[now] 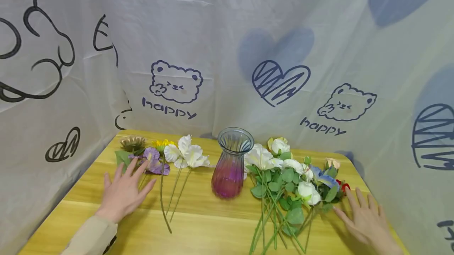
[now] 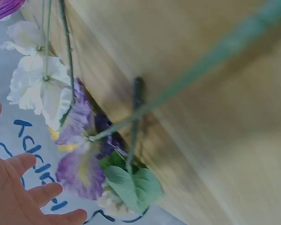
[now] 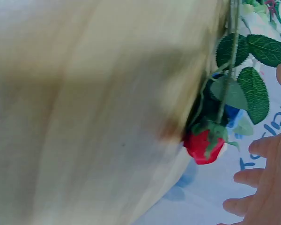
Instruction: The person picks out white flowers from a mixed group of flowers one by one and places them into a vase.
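My left hand (image 1: 124, 192) is spread with straight fingers over the left of the table, its fingertips overlapping a purple flower (image 1: 152, 161) in the head view. In the left wrist view, that purple flower (image 2: 80, 176) shows a long green stem beside a green leaf (image 2: 139, 186). On the other side, my right hand (image 1: 367, 219) also has its fingers spread and holds nothing. It is nearest to a red rose (image 3: 203, 147), which lies at the edge of the right-hand pile next to a blue flower (image 1: 324, 178). A ribbed glass vase (image 1: 228, 172), purple toward the base, stands upright between the hands.
White flowers (image 1: 186, 154) and a yellow flower (image 1: 164, 144) lie left of the vase. To its right, white roses (image 1: 308, 193) and green leaves (image 1: 294, 215) form a pile, stems toward the front. Printed cloth (image 1: 227, 50) hangs behind the wooden table (image 1: 198, 223).
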### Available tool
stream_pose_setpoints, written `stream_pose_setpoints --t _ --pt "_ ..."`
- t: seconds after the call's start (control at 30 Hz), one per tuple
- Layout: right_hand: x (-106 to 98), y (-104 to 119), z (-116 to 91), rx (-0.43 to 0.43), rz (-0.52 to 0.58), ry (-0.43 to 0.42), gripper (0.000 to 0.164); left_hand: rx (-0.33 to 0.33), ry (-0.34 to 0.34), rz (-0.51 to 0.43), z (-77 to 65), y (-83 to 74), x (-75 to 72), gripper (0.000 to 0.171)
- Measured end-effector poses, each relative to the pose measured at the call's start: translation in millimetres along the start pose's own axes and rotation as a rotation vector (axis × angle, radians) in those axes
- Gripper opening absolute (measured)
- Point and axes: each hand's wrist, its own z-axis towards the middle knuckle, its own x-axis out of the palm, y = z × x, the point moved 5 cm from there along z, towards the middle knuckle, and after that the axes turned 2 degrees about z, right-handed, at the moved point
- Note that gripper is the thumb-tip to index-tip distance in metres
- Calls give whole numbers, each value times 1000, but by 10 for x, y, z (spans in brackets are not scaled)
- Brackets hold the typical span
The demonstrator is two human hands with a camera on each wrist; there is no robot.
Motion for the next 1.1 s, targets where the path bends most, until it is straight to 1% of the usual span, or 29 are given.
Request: stream_pose_setpoints --t 0.1,0.17,0.23,0.3,0.33,0.43,0.5,0.57,0.63,0.7,0.77,0.83,0.9,0.97,1.03,1.1 --pt "-78 47 14 -4 4 -29 84 16 9 -5 75 -101 -11 73" --pt "-144 98 32 -16 6 -60 83 36 9 -14 134 -203 -17 73" --pt "-212 184 61 -37 22 -76 82 63 4 -39 203 -330 -18 73" --pt "-281 300 102 -55 46 -76 81 101 -8 -84 278 -485 -9 70" --pt "-307 368 125 -64 59 -79 81 124 -12 -122 316 -572 -5 69" --pt "-371 612 199 -94 127 -81 79 186 -3 -281 424 -849 13 67" --pt "-410 786 250 -119 196 -113 75 208 32 -417 496 -1039 36 70" --pt "-442 962 303 -148 261 -154 67 200 87 -563 570 -1222 73 76" --pt "-467 1132 358 -179 330 -182 58 170 143 -705 648 -1388 128 84" --pt "-464 1298 416 -207 403 -179 50 132 178 -837 721 -1535 182 89" --pt "-434 1458 465 -222 481 -138 43 110 181 -954 793 -1658 235 92" --pt "-376 1603 505 -211 570 -66 35 96 163 -1042 858 -1755 282 92" --pt "-303 1738 530 -187 646 13 29 92 144 -1085 910 -1836 324 92" --pt "-225 1859 542 -158 704 85 24 84 129 -1095 951 -1906 360 92" --pt "-159 1968 544 -139 742 144 21 92 117 -1112 982 -1976 383 92" --pt "-112 2057 543 -128 762 186 21 108 103 -1163 1012 -2051 385 91"
